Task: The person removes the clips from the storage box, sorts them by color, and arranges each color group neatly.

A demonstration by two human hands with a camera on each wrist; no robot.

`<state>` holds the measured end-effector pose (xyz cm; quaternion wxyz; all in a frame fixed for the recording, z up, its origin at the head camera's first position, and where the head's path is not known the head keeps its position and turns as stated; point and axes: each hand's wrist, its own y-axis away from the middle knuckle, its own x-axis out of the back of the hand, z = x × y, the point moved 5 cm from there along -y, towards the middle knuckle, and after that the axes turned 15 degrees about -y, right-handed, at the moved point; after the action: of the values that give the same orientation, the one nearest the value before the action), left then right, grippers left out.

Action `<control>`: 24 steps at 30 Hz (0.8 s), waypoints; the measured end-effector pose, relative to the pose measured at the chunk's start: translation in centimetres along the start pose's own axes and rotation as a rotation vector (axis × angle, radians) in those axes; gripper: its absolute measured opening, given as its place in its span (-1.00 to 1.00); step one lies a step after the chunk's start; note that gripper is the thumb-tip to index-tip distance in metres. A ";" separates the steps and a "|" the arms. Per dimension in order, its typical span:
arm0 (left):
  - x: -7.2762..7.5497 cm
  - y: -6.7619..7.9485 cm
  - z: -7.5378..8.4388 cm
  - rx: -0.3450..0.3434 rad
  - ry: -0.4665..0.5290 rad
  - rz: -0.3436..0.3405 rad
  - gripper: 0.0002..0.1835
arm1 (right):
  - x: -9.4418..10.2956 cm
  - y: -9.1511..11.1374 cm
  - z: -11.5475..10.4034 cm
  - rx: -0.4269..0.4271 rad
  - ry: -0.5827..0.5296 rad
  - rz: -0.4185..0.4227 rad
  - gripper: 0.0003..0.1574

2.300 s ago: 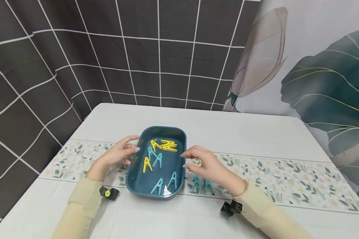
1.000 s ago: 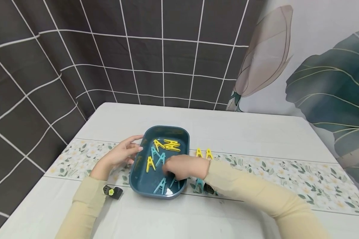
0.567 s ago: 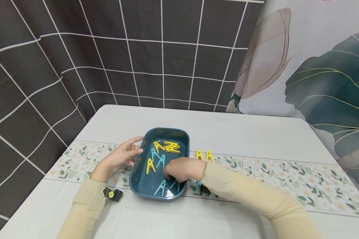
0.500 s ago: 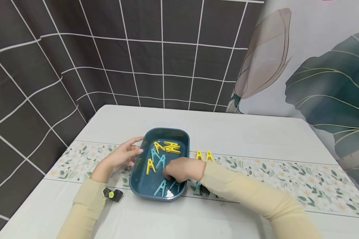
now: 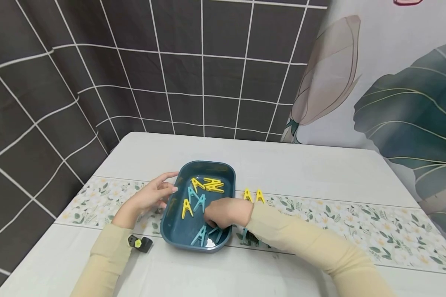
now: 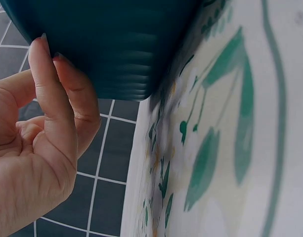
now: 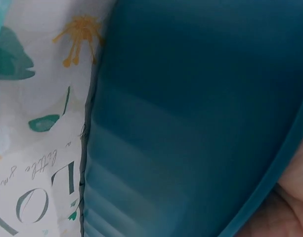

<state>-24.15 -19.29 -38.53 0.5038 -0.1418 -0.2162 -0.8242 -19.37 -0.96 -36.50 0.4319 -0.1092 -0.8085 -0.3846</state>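
Note:
A dark teal tray [image 5: 171, 231] holds several yellow clothespins [image 5: 186, 208] and several light-blue clothespins [image 5: 199, 236]. My left hand [image 5: 152, 194] is at the tray's left side; in the left wrist view its fingertips [image 6: 40, 49] touch the outer wall, the fingers not wrapped round it. My right hand [image 5: 223, 212] reaches over the right rim into the tray, fingers curled downward. Under them it pinches a light-blue clothespin [image 5: 217, 235]; the fingertips are mostly hidden. In the right wrist view the tray wall covers most of that hand [image 7: 289, 197].
On the tablecloth [image 5: 301, 165] right of the tray stand two yellow clothespins [image 5: 259, 195]. Light-blue clothespins [image 5: 244, 235] there are partly hidden under the right forearm. A dark grid-patterned curtain [image 5: 223, 74] hangs behind the table.
My right hand has gone from the tray's right rim into the tray, and the light-blue clothespin under its fingers has turned slightly. My left hand stays at the tray's side.

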 end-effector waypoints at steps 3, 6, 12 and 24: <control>0.0 0.0 -0.1 -0.003 0.001 -0.001 -0.29 | -0.1 0.0 -0.1 -0.014 0.020 0.005 -0.72; 0.0 -0.1 -0.1 -0.007 0.000 -0.001 -0.29 | -0.1 0.2 -0.5 -0.020 0.078 0.038 -0.68; 0.0 0.0 -0.1 -0.004 -0.011 0.006 -0.29 | 0.1 0.7 -0.9 -0.052 0.147 0.097 -0.78; 0.0 0.0 -0.1 -0.003 -0.009 -0.003 -0.30 | 0.7 2.1 -1.0 -0.020 0.095 0.135 -0.88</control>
<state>-24.16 -19.32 -38.59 0.5015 -0.1462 -0.2175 -0.8245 -18.10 -0.38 -34.49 0.4936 -0.1495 -0.7740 -0.3673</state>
